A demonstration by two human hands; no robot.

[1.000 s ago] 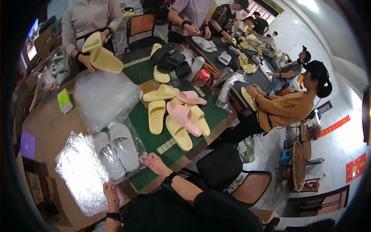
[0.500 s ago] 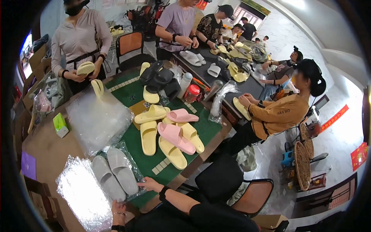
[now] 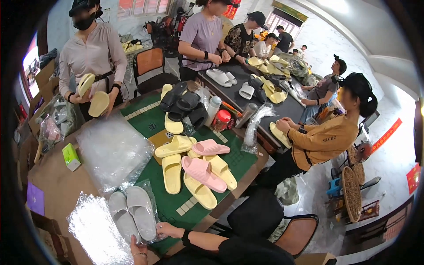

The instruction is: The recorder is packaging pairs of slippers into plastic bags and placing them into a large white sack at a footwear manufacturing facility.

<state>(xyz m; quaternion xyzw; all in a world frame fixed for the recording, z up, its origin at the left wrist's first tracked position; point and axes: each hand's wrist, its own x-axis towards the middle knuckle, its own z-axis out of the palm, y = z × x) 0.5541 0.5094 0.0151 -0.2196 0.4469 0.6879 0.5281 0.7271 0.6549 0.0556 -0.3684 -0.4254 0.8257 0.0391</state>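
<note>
Right fingers (image 3: 162,226) together on bag (image 3: 152,198)

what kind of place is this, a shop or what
Probably a small slipper-packing workshop: grey slippers in a clear bag, more clear plastic spread on the table, and a person opposite holding yellow slippers.

At seven o'clock, the lower edge cuts off the forearm (image 3: 141,261) behind the left hand (image 3: 137,248), whose contact with the clear bag (image 3: 149,185) is too small to tell. At twelve, the upper edge cuts the head (image 3: 212,4) of the lavender-shirted co-worker (image 3: 201,40).
</note>
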